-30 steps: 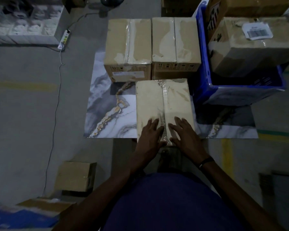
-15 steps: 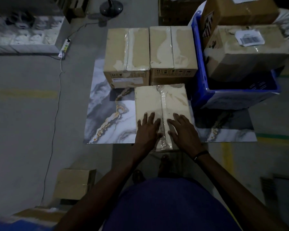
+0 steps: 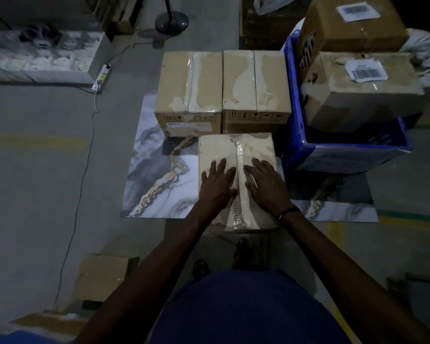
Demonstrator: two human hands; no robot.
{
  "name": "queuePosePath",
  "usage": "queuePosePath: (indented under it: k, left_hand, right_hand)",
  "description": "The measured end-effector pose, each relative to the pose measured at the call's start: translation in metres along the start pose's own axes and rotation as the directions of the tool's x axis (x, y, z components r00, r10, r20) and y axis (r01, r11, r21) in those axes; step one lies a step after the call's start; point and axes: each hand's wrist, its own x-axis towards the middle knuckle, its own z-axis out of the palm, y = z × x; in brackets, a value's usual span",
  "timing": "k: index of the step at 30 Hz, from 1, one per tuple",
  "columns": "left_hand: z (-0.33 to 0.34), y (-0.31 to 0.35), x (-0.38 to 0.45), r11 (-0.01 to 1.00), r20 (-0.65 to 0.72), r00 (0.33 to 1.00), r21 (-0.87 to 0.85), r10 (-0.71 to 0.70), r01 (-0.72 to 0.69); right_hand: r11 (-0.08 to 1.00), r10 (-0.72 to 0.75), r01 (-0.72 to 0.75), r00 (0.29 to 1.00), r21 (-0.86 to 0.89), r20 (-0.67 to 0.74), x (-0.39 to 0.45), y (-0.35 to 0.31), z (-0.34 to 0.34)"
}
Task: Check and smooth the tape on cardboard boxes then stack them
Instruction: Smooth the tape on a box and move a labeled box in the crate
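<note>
A pale cardboard box (image 3: 236, 180) lay on a marble-patterned mat (image 3: 159, 175) on the floor, directly in front of the person, its far edge close against two brown boxes behind it. A strip of clear tape (image 3: 239, 157) ran down the middle of its top. The left hand (image 3: 217, 182) lay flat on the lid just left of the tape, fingers straight and spread, and the right hand (image 3: 266, 182) lay flat just right of it, fingers likewise extended and slightly apart; both palms pressed on the cardboard and neither pinched anything. A dark band (image 3: 287, 211) circled the right wrist. Behind, the left brown box (image 3: 188, 90) and the right brown box (image 3: 256, 88) stood side by side on the mat, touching, each with tape along its top seam and patches of torn paper. To the right, a blue crate (image 3: 293, 115) held a large worn carton (image 3: 363, 95) bearing a white barcode label (image 3: 365, 70); the carton rose above the crate's rim. A second carton (image 3: 350, 23), also labelled, stood farther back, though whether it was inside the crate or rested behind it could not be told. Near the lower left, a small open cardboard box (image 3: 102, 276) sat on the floor; its contents were too dark to make out. A white power strip (image 3: 102, 76) with its cable lay on the floor to the far left.
</note>
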Motion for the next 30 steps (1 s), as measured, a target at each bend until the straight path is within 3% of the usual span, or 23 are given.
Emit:
queuePosePath:
  k: [11,15,20,23,30]
  left_hand:
    - [0.027,-0.011,-0.048,0.996,-0.102,0.992,0.057,0.078,-0.072]
    - [0.035,-0.015,-0.077,0.991,-0.138,0.981,0.031,0.137,-0.134]
    - [0.049,-0.032,-0.121,0.987,-0.14,0.978,-0.004,0.157,-0.159]
    - [0.055,-0.041,-0.129,0.973,-0.159,0.965,-0.057,0.211,-0.222]
    - [0.047,-0.043,-0.136,0.941,-0.33,0.915,-0.161,0.234,-0.298]
  right_hand:
    - [0.997,0.038,-0.041,0.999,0.067,0.034,-0.036,0.005,0.009]
    - [0.983,0.055,-0.064,0.997,0.171,0.057,-0.056,0.014,0.011]
    - [0.977,0.126,-0.114,0.99,0.178,-0.057,-0.104,0.015,0.017]
    - [0.937,0.174,-0.143,0.982,0.318,-0.073,-0.12,0.011,0.022]
    - [0.91,0.202,-0.129,0.968,0.394,-0.15,-0.133,0.001,0.022]
